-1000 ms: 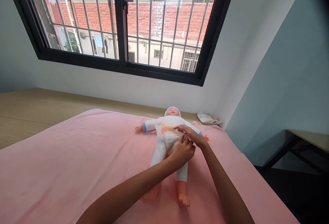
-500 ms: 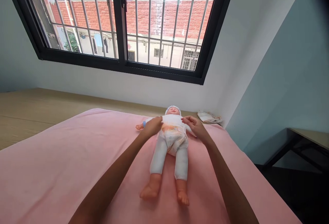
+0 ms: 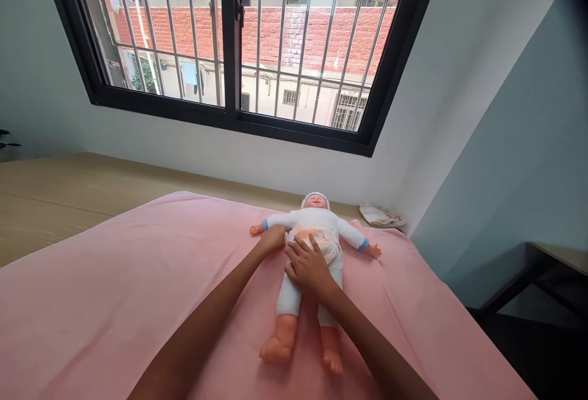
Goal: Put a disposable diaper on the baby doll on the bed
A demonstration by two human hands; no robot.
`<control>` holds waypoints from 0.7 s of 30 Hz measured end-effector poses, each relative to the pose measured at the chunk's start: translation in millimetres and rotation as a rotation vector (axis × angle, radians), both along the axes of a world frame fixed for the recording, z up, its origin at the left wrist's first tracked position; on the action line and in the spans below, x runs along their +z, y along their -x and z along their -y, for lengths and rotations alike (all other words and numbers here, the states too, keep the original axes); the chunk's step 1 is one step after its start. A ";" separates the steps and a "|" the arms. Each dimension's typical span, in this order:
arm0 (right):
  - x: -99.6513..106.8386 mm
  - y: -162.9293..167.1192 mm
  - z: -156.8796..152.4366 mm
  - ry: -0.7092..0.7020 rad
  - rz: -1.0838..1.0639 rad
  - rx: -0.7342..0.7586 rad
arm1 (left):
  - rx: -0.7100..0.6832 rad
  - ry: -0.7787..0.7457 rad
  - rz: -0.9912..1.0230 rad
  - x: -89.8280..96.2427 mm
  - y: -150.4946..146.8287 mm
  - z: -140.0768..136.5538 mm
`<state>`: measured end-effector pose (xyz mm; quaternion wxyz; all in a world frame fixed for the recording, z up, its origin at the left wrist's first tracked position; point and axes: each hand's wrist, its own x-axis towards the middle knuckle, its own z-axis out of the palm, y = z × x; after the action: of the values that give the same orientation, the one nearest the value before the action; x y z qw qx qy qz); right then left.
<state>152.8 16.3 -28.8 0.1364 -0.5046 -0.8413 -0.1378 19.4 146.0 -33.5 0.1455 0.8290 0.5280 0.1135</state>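
Note:
A baby doll (image 3: 319, 220) in a white long-sleeved outfit with blue cuffs lies on its back on a pink sheet (image 3: 184, 265), head away from me. Round its hips is a white diaper (image 3: 327, 242) with an orange printed waistband. My left hand (image 3: 274, 238) is closed at the diaper's left side edge, below the doll's outstretched arm; its fingertips are partly hidden. My right hand (image 3: 309, 267) lies over the front of the diaper and the top of one leg, palm down with fingers spread. It covers part of the diaper.
A folded white diaper (image 3: 381, 216) rests near the wall corner, right of the doll's head. Behind runs a wooden ledge (image 3: 138, 174) under a barred window (image 3: 232, 115). At the right stands a dark-legged table (image 3: 558, 259).
My right hand has come from the doll's right-side waist across to the diaper's front, its fingers now spread. My left hand has moved slightly down beside the waist. The view has shifted a little.

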 end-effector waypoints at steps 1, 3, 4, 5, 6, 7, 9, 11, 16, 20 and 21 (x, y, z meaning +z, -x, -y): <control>-0.1 0.6 -0.4 0.004 0.002 -0.006 | -0.002 0.039 0.006 1.1 3.1 -2.5; -1.0 2.3 -0.7 0.004 0.001 -0.013 | -0.012 0.113 0.016 4.5 9.1 -7.7; -1.6 3.1 -0.7 0.001 0.000 -0.011 | -0.018 0.136 0.030 6.1 10.9 -9.9; -2.1 3.7 -0.6 -0.005 -0.001 -0.007 | -0.022 0.148 0.050 7.1 11.6 -11.5; -2.4 4.0 -0.3 -0.011 0.001 -0.003 | -0.018 0.155 0.072 7.3 10.9 -12.2; -2.4 4.2 0.0 -0.016 0.005 -0.001 | -0.004 0.157 0.095 6.6 8.9 -12.1; -1.7 4.3 0.9 -0.021 0.018 -0.003 | 0.058 0.152 0.141 2.5 2.1 -9.2; -0.4 4.4 1.8 -0.016 0.030 -0.008 | 0.136 0.143 0.186 -3.1 -5.6 -4.6; 1.3 4.0 2.9 -0.008 0.030 -0.029 | 0.204 0.204 0.238 1.1 -4.6 -0.7; 5.4 0.3 3.9 0.000 0.016 -0.095 | 0.099 0.391 0.164 33.9 18.4 -6.2; 7.2 -1.0 4.3 0.010 0.012 -0.116 | 0.066 0.425 0.140 43.4 24.4 -6.5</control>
<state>153.8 12.0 -21.6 0.1207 -0.5525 -0.8120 -0.1444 -5.1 152.5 9.9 0.3492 0.7521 0.5555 0.0617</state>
